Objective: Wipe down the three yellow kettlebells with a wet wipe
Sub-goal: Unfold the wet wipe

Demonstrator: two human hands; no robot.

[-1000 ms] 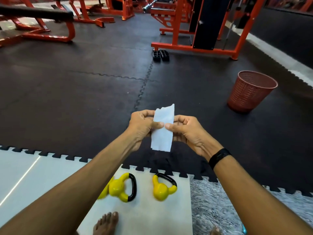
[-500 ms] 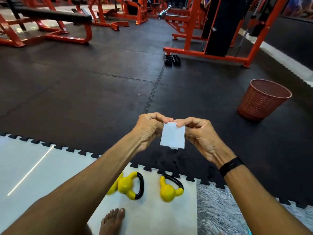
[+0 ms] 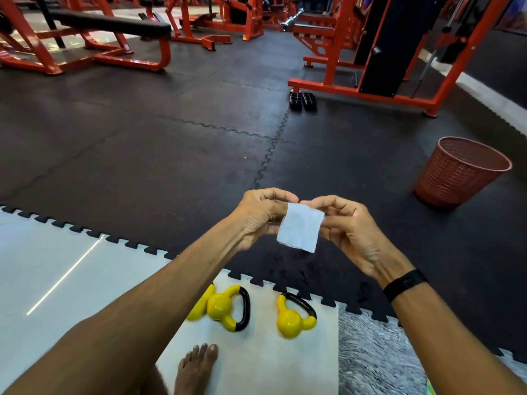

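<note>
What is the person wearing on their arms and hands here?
Both forearms are bare, no sleeves in view. The right wrist carries a black band. The left hand seems to have a thin ring on one finger. No gloves on the right hand either.

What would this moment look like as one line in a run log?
stage: wipe prep | both hands pinch wet wipe | kettlebells on white mat, untouched | basket right
</note>
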